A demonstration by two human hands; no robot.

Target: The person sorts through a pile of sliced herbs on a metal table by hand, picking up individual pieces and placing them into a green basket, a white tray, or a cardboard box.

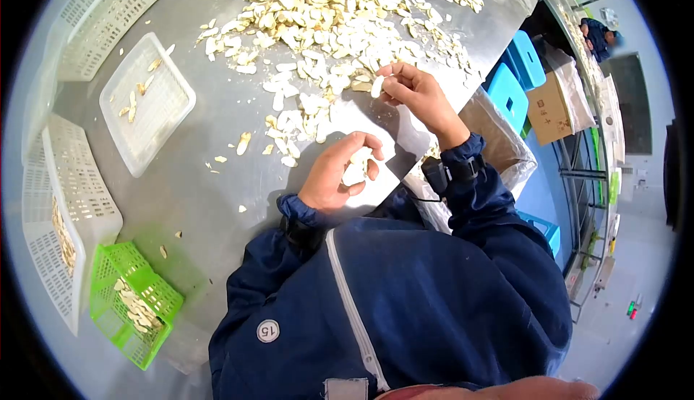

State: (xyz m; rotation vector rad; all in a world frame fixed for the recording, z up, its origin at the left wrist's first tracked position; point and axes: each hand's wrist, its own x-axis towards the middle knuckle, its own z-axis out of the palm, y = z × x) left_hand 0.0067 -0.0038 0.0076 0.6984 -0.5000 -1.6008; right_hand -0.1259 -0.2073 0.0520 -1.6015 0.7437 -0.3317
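A big heap of pale sliced pieces [325,17] covers the far part of the grey metal table [202,183]. My left hand [336,172] is cupped, palm up, around several of these white slices [356,169] near the table's front edge. My right hand [419,93] pinches a single white slice [377,85] between thumb and fingers, just above the heap's near fringe. Both sleeves are dark blue.
A white tray [147,104] with a few pieces lies at the left. A green basket [134,302] and a white basket [69,212] holding slices stand at the lower left. Blue stools [517,82], a cardboard box [548,107] and another person [598,36] are at the right.
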